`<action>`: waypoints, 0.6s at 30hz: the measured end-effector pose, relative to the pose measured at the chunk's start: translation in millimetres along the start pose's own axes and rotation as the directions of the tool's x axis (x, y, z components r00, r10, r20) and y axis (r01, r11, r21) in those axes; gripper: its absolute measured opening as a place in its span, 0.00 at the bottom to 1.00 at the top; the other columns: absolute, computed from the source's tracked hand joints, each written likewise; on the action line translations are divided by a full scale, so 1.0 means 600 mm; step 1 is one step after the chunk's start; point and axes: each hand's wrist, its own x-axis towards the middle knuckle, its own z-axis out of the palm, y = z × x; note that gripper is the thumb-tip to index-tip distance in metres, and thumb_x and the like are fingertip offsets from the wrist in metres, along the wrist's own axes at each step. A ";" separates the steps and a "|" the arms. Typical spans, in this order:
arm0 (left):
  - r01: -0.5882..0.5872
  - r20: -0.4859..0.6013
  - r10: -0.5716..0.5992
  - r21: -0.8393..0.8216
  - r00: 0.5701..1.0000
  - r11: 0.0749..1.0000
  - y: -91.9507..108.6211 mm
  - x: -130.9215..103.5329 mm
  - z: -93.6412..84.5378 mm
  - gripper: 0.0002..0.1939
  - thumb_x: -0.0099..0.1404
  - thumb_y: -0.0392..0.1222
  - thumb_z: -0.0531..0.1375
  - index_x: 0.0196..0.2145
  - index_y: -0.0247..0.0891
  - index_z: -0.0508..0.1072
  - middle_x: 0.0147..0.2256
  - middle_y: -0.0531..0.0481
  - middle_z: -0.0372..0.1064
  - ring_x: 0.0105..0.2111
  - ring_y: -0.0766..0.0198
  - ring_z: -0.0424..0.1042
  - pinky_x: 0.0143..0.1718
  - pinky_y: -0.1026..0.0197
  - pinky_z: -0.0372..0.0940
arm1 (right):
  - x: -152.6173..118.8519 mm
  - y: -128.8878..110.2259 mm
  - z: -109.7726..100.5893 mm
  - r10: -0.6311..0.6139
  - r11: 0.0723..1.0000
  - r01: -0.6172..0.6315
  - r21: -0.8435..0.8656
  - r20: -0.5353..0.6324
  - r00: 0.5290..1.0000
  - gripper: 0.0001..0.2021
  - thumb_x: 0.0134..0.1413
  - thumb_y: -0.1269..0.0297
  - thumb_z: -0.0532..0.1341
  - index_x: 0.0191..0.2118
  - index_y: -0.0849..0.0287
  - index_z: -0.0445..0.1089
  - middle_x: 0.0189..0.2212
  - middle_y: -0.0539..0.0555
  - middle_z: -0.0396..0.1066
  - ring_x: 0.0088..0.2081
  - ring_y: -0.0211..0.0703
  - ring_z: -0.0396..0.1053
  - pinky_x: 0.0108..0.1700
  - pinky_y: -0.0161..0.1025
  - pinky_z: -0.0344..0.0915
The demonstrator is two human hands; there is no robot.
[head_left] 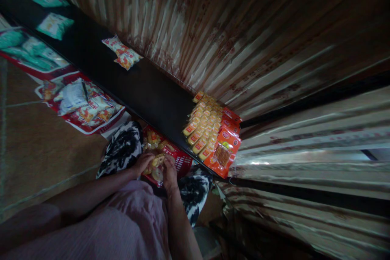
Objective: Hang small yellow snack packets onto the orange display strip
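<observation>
Both my hands are over a red basket (183, 163) between my knees. My left hand (144, 162) and my right hand (169, 166) close on a small yellow snack packet (157, 160), one at each end. More yellow packets (153, 138) lie in the basket, partly hidden by my hands. On the black shelf (146, 93) beyond, rows of similar yellow packets (202, 126) overlap each other. Right beside them lie orange snack bags (224, 150), the front one showing brown sticks.
A white-and-orange snack bag (122, 52) and green bags (55, 25) lie further left on the shelf. Red baskets of white-and-orange bags (91, 105) and green bags (30, 50) stand on the tiled floor (36, 146). A pleated curtain (195, 28) hangs behind the shelf.
</observation>
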 end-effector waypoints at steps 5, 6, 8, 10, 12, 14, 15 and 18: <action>0.090 -0.012 -0.091 -0.083 0.996 0.993 0.005 -0.006 0.001 0.10 0.52 0.45 0.56 0.28 0.36 0.72 0.25 0.52 0.70 0.25 0.65 0.70 0.22 0.66 0.64 | -0.003 -0.004 0.003 0.106 0.988 -0.105 0.112 -0.001 0.994 0.17 0.35 0.65 0.68 0.37 0.54 0.73 0.31 0.47 0.75 0.31 0.38 0.71 0.33 0.34 0.67; 0.091 -0.014 -0.093 -0.096 0.996 0.991 0.007 -0.008 0.001 0.10 0.52 0.45 0.56 0.28 0.36 0.72 0.25 0.51 0.70 0.25 0.65 0.70 0.22 0.67 0.63 | -0.003 -0.004 0.004 0.102 0.988 -0.101 0.119 0.003 0.995 0.17 0.34 0.65 0.68 0.37 0.54 0.73 0.31 0.47 0.75 0.30 0.37 0.71 0.33 0.34 0.67; 0.096 -0.006 -0.098 -0.120 0.995 0.988 0.010 -0.009 0.000 0.10 0.53 0.44 0.56 0.30 0.36 0.72 0.25 0.52 0.70 0.25 0.65 0.70 0.21 0.67 0.63 | -0.004 -0.004 0.003 0.077 0.990 -0.077 0.117 0.011 0.997 0.17 0.34 0.65 0.68 0.38 0.55 0.73 0.31 0.47 0.74 0.30 0.37 0.71 0.33 0.33 0.67; 0.107 0.001 -0.108 -0.142 0.994 0.984 0.013 -0.010 0.000 0.10 0.53 0.42 0.55 0.31 0.36 0.72 0.25 0.52 0.70 0.26 0.64 0.71 0.22 0.67 0.64 | -0.005 -0.004 0.002 0.052 0.993 -0.053 0.102 0.020 0.998 0.19 0.34 0.64 0.68 0.39 0.54 0.73 0.33 0.47 0.75 0.31 0.37 0.71 0.33 0.33 0.67; 0.118 -0.004 -0.120 -0.157 0.993 0.981 0.014 -0.010 0.001 0.09 0.53 0.41 0.55 0.31 0.36 0.72 0.26 0.52 0.70 0.27 0.65 0.71 0.22 0.67 0.64 | -0.006 -0.004 0.001 0.034 0.995 -0.036 0.088 0.021 0.999 0.20 0.34 0.64 0.68 0.40 0.54 0.74 0.35 0.48 0.75 0.33 0.37 0.71 0.34 0.33 0.67; 0.131 -0.004 -0.133 -0.161 0.991 0.978 0.015 -0.009 0.001 0.09 0.52 0.41 0.56 0.31 0.36 0.71 0.27 0.52 0.70 0.25 0.66 0.70 0.22 0.67 0.64 | -0.005 -0.003 -0.002 0.024 0.997 -0.025 0.077 0.017 1.000 0.21 0.33 0.65 0.68 0.41 0.54 0.74 0.38 0.48 0.74 0.34 0.37 0.71 0.35 0.33 0.67; 0.136 -0.002 -0.138 -0.160 0.990 0.978 0.016 -0.009 0.001 0.09 0.52 0.41 0.56 0.31 0.36 0.72 0.27 0.52 0.70 0.24 0.67 0.69 0.21 0.67 0.63 | -0.005 -0.002 -0.003 0.020 0.997 -0.021 0.072 0.014 1.000 0.21 0.32 0.65 0.68 0.41 0.53 0.74 0.39 0.48 0.74 0.35 0.37 0.71 0.35 0.33 0.67; 0.149 0.010 -0.149 -0.151 0.989 0.977 0.018 -0.010 0.000 0.10 0.51 0.42 0.56 0.32 0.35 0.72 0.26 0.52 0.69 0.22 0.68 0.68 0.19 0.67 0.61 | -0.006 -0.001 -0.005 0.015 0.999 -0.015 0.050 0.011 1.000 0.22 0.32 0.65 0.68 0.41 0.53 0.75 0.42 0.49 0.74 0.37 0.38 0.70 0.36 0.33 0.66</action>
